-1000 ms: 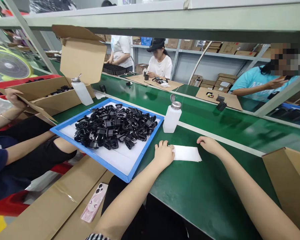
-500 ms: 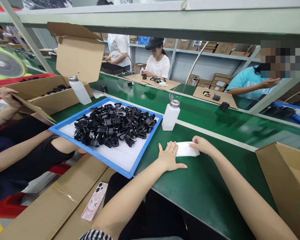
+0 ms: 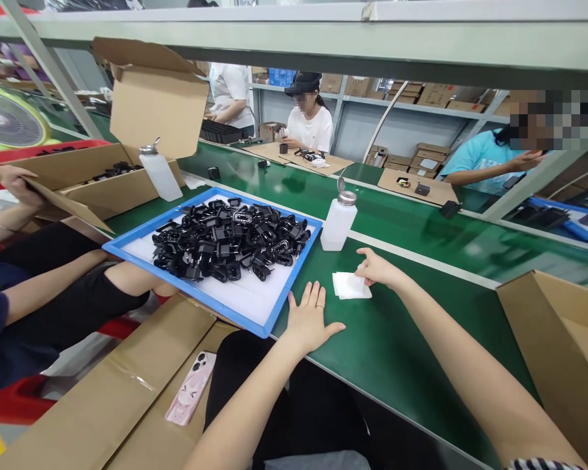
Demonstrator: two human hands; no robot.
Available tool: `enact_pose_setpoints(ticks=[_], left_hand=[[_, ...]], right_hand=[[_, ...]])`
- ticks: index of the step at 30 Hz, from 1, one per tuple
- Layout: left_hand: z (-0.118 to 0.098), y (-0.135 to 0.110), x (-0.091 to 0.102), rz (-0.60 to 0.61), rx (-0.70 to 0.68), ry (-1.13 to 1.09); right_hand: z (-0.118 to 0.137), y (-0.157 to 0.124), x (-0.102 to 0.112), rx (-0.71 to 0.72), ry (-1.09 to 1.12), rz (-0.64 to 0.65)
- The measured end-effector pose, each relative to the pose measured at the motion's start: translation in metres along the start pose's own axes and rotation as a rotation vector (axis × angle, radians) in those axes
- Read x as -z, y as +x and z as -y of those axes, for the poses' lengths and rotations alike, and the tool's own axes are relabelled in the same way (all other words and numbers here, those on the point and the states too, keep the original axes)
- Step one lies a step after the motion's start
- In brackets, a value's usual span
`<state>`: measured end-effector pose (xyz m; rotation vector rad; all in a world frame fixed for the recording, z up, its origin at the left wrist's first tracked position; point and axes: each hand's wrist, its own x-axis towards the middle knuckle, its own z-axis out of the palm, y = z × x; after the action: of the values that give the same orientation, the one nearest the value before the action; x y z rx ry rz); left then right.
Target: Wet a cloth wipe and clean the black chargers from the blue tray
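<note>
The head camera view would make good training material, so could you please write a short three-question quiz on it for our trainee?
1. True or false: the wearer's left hand lies palm down on the green worktop.

2. Multiple choice: how do the wearer's right hand and the white sheets stand to each other? (a) wide apart; (b) touching; (c) the sheets cover the whole hand.

3. Fill in the blank: the flip lid of the white bottle nearest the sheets stands ____ .

Key: 1. True. 2. (b) touching. 3. Open.
</note>
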<state>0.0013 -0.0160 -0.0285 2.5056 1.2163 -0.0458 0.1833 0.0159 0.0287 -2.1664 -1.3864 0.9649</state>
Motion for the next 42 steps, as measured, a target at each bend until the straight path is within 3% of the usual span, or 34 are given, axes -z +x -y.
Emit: enact_pose_setpoints(ticks=[9, 13, 15, 17, 19, 21, 24, 28, 29, 31, 33, 34, 37, 39, 42], left_hand=[[0.000, 0.000, -0.006, -0.087, -0.014, -0.003], [0.001, 0.000, -0.007, -0.100, -0.023, -0.011], [0.001, 0.000, -0.008, -0.113, -0.029, -0.009], [0.002, 0.000, -0.009, -0.125, -0.031, -0.002], [0.002, 0.000, -0.010, -0.136, -0.028, 0.002], [0.002, -0.001, -0.010, -0.149, -0.027, 0.000], [0.002, -0.001, -0.011, -0.163, -0.027, -0.011], [0.002, -0.001, -0.012, -0.162, -0.023, -0.013], [0.002, -0.002, -0.012, -0.159, -0.018, -0.013], [0.002, -0.002, -0.011, -0.146, -0.009, -0.014], [0.002, -0.002, -0.011, -0.138, -0.005, -0.013], [0.001, -0.002, -0.010, -0.137, -0.006, -0.012], [0.001, -0.001, -0.009, -0.136, -0.007, -0.011], [0.001, -0.001, -0.010, -0.133, -0.006, -0.013], [0.002, -0.001, -0.010, -0.140, -0.007, -0.010]], right_hand=[[0.020, 0.004, -0.029, 0.051, -0.081, 0.059], [0.015, 0.003, -0.024, 0.086, -0.116, -0.032], [0.005, -0.001, -0.022, 0.195, -0.189, -0.181], [-0.007, -0.007, -0.025, 0.394, -0.367, -0.295], [-0.020, -0.012, -0.032, 0.569, -0.610, -0.277], [-0.030, -0.017, -0.043, 0.615, -0.803, -0.159], [-0.037, -0.019, -0.056, 0.570, -0.909, -0.047], [-0.038, -0.018, -0.057, 0.570, -0.828, -0.025], [-0.038, -0.017, -0.052, 0.583, -0.769, -0.063], [-0.037, -0.017, -0.040, 0.560, -0.590, -0.259], [-0.036, -0.015, -0.026, 0.387, -0.407, -0.451], [-0.035, -0.014, -0.020, 0.256, -0.348, -0.462], [-0.031, -0.006, -0.011, -0.043, -0.310, -0.256], [-0.029, 0.000, -0.012, -0.088, -0.305, -0.194], [-0.026, 0.008, -0.018, -0.095, -0.276, -0.201]])
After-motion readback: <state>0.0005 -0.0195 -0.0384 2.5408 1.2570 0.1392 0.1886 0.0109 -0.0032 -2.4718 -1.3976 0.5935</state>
